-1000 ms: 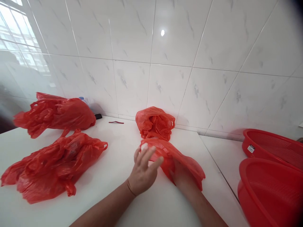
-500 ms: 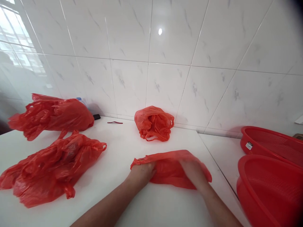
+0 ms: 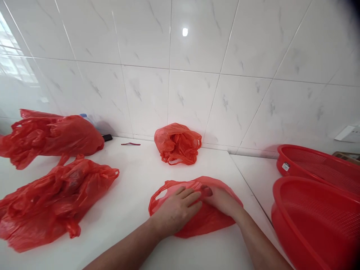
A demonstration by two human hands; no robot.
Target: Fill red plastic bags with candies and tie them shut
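Observation:
A thin red plastic bag [image 3: 213,221] lies on the white table in front of me, its mouth toward the far side and one handle loop out at the left. My left hand [image 3: 178,208] rests over the bag's near left part with fingers extended. At the bag's mouth, my right hand [image 3: 221,200] has its fingers bent together. A small dark reddish spot shows by those fingertips; what it is cannot be made out. Both hands nearly meet above the bag's middle.
Another crumpled red bag [image 3: 178,144] stands by the tiled wall. Two filled red bags [image 3: 56,202] lie at left, near a black object [image 3: 107,137] and a thin dark red strip [image 3: 131,144]. Red plastic baskets [image 3: 306,225] stand at right, past a table seam.
My left hand has come out from the bag's edge and now lies over it with fingers extended. The right hand has drawn up to the mouth. The view has shifted slightly right.

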